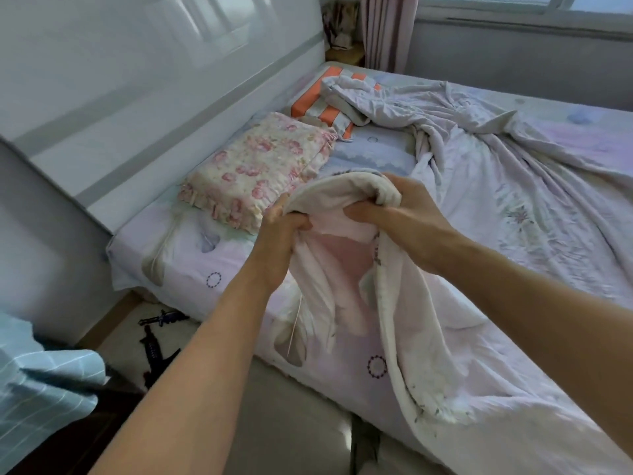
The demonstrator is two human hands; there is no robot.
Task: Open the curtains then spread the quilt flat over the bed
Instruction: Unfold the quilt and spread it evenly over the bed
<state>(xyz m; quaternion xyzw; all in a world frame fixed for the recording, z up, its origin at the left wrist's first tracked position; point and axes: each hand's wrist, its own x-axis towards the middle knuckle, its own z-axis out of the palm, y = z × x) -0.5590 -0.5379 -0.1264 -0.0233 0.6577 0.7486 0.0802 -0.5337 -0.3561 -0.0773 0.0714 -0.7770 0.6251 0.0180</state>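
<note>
Soft window [527, 8] daylight, bowed edges

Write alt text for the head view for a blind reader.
The left hand and right hand grip the quilt's bunched edge; the rest lies crumpled across the bed. A floral pillow and a striped pillow lie by the headboard.

Glossy white headboard [137, 80], grey wall [513, 56], daylit window [496, 3], pale floor [291, 416].

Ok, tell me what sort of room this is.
A bedroom, most likely in a home. A bed with a tall headboard fills the view, with a floral pillow and a rumpled quilt on it, and a curtain hangs beside the window.
</note>
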